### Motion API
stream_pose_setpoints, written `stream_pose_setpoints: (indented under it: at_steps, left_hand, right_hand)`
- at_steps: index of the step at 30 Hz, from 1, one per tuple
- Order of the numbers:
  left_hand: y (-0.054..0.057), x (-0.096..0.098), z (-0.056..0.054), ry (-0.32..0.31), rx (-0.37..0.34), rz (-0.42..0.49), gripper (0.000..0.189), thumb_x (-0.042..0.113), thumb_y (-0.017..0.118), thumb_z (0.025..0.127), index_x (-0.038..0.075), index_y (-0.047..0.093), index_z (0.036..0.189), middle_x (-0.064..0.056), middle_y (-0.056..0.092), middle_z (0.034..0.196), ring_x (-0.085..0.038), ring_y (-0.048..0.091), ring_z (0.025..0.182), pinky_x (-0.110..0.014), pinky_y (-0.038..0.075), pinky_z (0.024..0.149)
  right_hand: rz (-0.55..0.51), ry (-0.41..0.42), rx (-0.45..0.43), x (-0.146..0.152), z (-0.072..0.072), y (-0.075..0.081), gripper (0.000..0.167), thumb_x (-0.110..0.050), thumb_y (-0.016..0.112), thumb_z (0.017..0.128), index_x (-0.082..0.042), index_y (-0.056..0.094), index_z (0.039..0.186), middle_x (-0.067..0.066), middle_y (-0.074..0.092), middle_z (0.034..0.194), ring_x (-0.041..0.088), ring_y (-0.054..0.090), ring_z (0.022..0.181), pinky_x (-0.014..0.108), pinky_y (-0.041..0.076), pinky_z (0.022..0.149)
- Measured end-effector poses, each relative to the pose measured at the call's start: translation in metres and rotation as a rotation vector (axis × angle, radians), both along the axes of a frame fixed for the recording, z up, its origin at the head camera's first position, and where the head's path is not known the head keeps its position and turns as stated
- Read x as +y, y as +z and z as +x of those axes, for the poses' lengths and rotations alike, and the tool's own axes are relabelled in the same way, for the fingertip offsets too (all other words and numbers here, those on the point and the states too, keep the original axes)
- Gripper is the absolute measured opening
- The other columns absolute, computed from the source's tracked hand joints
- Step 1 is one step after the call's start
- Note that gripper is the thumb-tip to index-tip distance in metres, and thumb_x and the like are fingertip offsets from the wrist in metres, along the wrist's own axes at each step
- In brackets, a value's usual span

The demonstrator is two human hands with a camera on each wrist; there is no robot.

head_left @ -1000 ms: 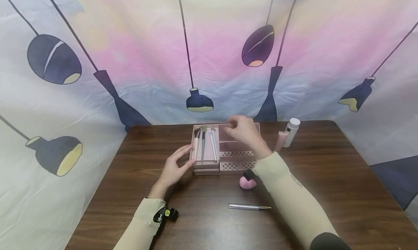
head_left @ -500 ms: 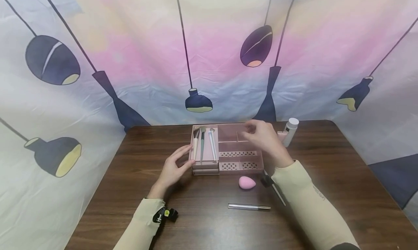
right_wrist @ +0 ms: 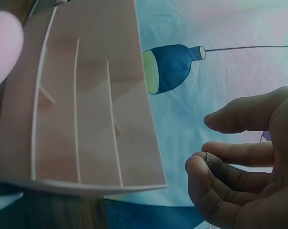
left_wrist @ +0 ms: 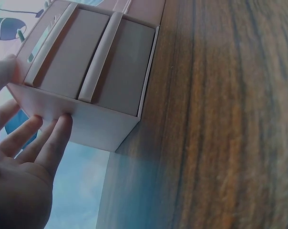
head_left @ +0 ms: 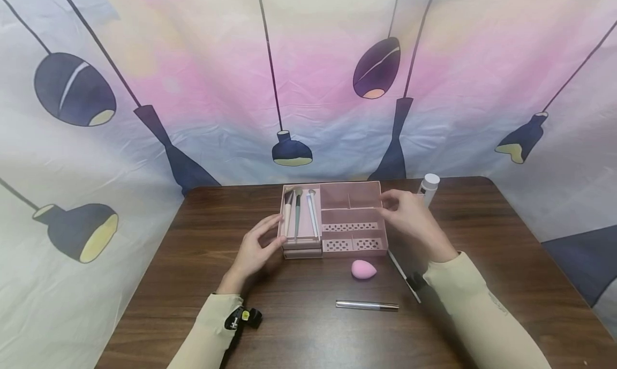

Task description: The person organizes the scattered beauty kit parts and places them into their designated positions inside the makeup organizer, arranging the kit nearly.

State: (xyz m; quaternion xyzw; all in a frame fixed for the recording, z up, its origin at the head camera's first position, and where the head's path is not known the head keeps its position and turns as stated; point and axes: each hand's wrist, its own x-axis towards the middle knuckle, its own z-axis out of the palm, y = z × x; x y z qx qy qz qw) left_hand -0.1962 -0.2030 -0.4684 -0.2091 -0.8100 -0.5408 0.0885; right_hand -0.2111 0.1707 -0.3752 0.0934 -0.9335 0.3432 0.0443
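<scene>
A pink makeup organizer stands at the back of the table. Several makeup brushes lie in its left top tray; the compartments on the right hold nothing visible. My left hand rests its straight fingers against the organizer's left side, below the thumb; in the left wrist view, two drawers face forward beside that hand. Just off the organizer's right side hovers my right hand, fingers loosely bent, thumb apart. The right wrist view shows this hand holding nothing.
A pink makeup sponge lies in front of the organizer, with a silver pen-like tube nearer me. A thin white stick slants near the organizer's right corner. Behind my right hand stands a white-capped bottle, partly hidden.
My right hand has moved from over the organizer's back compartments rightward and nearer me, past its right side, uncovering the compartments and the white stick. The left hand stays put.
</scene>
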Motion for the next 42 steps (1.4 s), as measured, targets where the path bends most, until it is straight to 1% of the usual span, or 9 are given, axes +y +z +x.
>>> stream_pose_setpoints:
  at_steps: [6, 12, 19, 25, 27, 33, 37, 39, 42]
  left_hand:
    - [0.0, -0.001, 0.0, 0.006, -0.015, -0.011, 0.054, 0.011, 0.073, 0.087, 0.01, 0.056, 0.138, -0.011, 0.049, 0.145, -0.029, 0.048, 0.132, -0.053, 0.046, 0.104]
    - [0.001, -0.001, 0.001, 0.019, 0.008, -0.027, 0.053, 0.011, 0.073, 0.088, 0.01, 0.056, 0.137, -0.011, 0.05, 0.144, -0.029, 0.047, 0.133, -0.053, 0.046, 0.103]
    - [0.021, 0.006, 0.011, 0.009, 0.03, -0.046, 0.051, 0.004, 0.071, 0.087, -0.004, 0.055, 0.134, -0.023, 0.05, 0.141, -0.038, 0.048, 0.129, -0.056, 0.048, 0.099]
    - [0.001, -0.001, 0.0, 0.017, 0.026, -0.037, 0.052, 0.014, 0.073, 0.088, 0.01, 0.057, 0.137, -0.012, 0.05, 0.143, -0.027, 0.048, 0.132, -0.052, 0.049, 0.102]
    - [0.0, -0.002, 0.0, 0.022, 0.004, -0.035, 0.052, 0.013, 0.073, 0.088, 0.012, 0.057, 0.137, -0.009, 0.05, 0.144, -0.027, 0.047, 0.133, -0.053, 0.047, 0.103]
    - [0.016, 0.004, 0.009, 0.017, 0.033, -0.057, 0.051, 0.005, 0.071, 0.088, 0.0, 0.055, 0.135, -0.02, 0.05, 0.142, -0.036, 0.048, 0.13, -0.053, 0.049, 0.1]
    - [0.031, 0.007, 0.016, 0.008, 0.037, -0.068, 0.05, 0.003, 0.071, 0.087, -0.007, 0.054, 0.133, -0.025, 0.05, 0.14, -0.039, 0.049, 0.128, -0.04, 0.052, 0.099]
    - [0.032, 0.008, 0.017, 0.012, 0.047, -0.084, 0.05, 0.003, 0.071, 0.087, -0.007, 0.055, 0.133, -0.025, 0.051, 0.139, -0.039, 0.05, 0.127, -0.033, 0.052, 0.1]
    - [0.022, 0.005, 0.012, 0.017, 0.05, -0.078, 0.05, 0.004, 0.071, 0.087, -0.005, 0.055, 0.134, -0.023, 0.05, 0.14, -0.038, 0.05, 0.128, -0.04, 0.052, 0.1]
  right_hand:
    - [0.01, 0.029, 0.053, 0.01, 0.005, -0.01, 0.025, -0.014, 0.07, 0.084, 0.001, 0.07, 0.104, 0.012, 0.074, 0.086, 0.024, 0.069, 0.079, 0.04, 0.058, 0.073]
    - [0.038, -0.007, 0.022, 0.019, 0.011, -0.016, 0.03, -0.018, 0.07, 0.083, -0.002, 0.07, 0.108, 0.009, 0.073, 0.088, 0.023, 0.068, 0.082, 0.042, 0.056, 0.075]
    - [0.059, -0.027, 0.009, 0.029, 0.018, -0.024, 0.03, -0.02, 0.072, 0.083, -0.003, 0.07, 0.107, 0.008, 0.073, 0.088, 0.023, 0.068, 0.082, 0.04, 0.055, 0.072]
    - [0.083, -0.027, -0.024, 0.037, 0.023, -0.034, 0.031, -0.02, 0.072, 0.083, -0.002, 0.069, 0.108, 0.008, 0.072, 0.089, 0.024, 0.067, 0.083, 0.043, 0.055, 0.073]
    - [0.094, -0.023, -0.032, 0.039, 0.025, -0.038, 0.031, -0.019, 0.073, 0.083, -0.002, 0.069, 0.108, 0.008, 0.072, 0.089, 0.024, 0.067, 0.083, 0.043, 0.055, 0.073]
    - [0.131, 0.003, -0.067, 0.043, 0.028, -0.057, 0.031, -0.019, 0.073, 0.082, -0.001, 0.069, 0.108, 0.008, 0.072, 0.089, 0.024, 0.067, 0.083, 0.041, 0.055, 0.071]
    - [0.143, 0.001, -0.113, 0.044, 0.03, -0.068, 0.032, -0.02, 0.073, 0.082, -0.002, 0.069, 0.108, 0.007, 0.072, 0.09, 0.023, 0.067, 0.083, 0.04, 0.055, 0.071]
    - [0.14, 0.001, -0.134, 0.044, 0.031, -0.072, 0.033, -0.021, 0.073, 0.082, -0.002, 0.068, 0.109, 0.007, 0.072, 0.089, 0.021, 0.066, 0.082, 0.038, 0.055, 0.07]
    - [0.143, 0.015, -0.154, 0.043, 0.032, -0.078, 0.032, -0.02, 0.074, 0.081, -0.002, 0.068, 0.108, 0.005, 0.07, 0.086, 0.018, 0.064, 0.077, 0.034, 0.054, 0.066]
